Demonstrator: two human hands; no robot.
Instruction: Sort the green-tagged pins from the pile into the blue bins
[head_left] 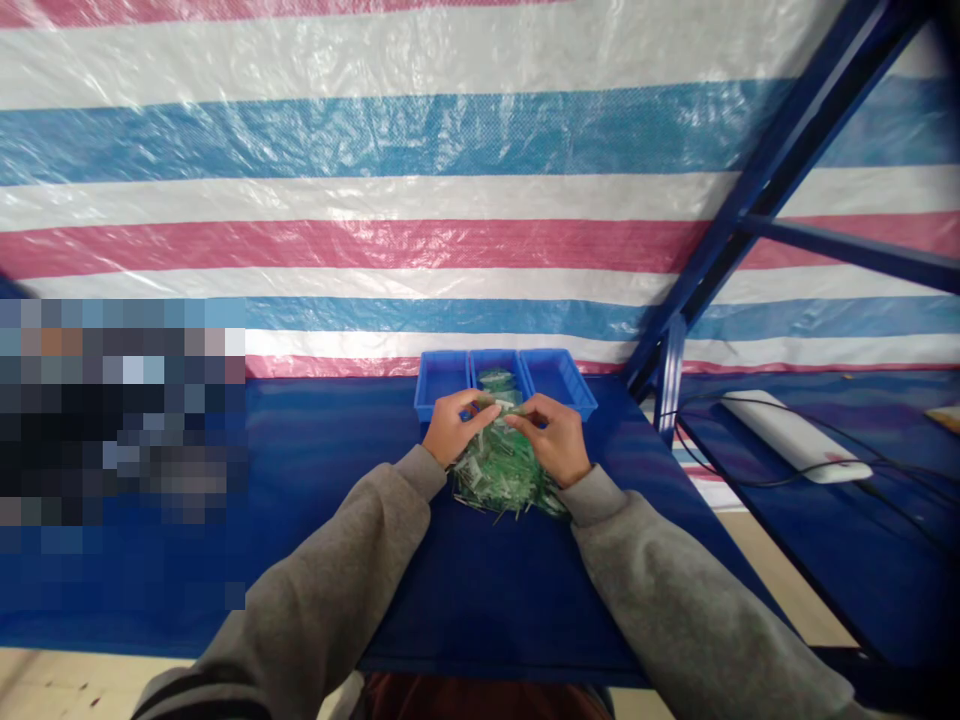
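My left hand (458, 424) is closed in a pinch, thumb against fingers, on the left edge of a small see-through greenish piece (510, 398) with a whitish patch. Its right edge is pinched by my right hand (553, 434). The piece looks like thin clear plastic, but its exact kind is too small to make out. Below both hands lies a loose pile of thin, clear green pieces (499, 480), spread on the blue table (480, 590). Behind the hands stand blue trays side by side; the middle tray (495, 360) holds more green pieces (496, 380).
The left blue tray (444, 372) and right blue tray (555, 375) flank the middle one. A blue metal frame (720, 240) rises at the right. Beyond it, a white power-bank-like box (795, 435) lies among black cables (757, 485). A striped plastic sheet (375, 240) hangs behind. The left side is pixelated.
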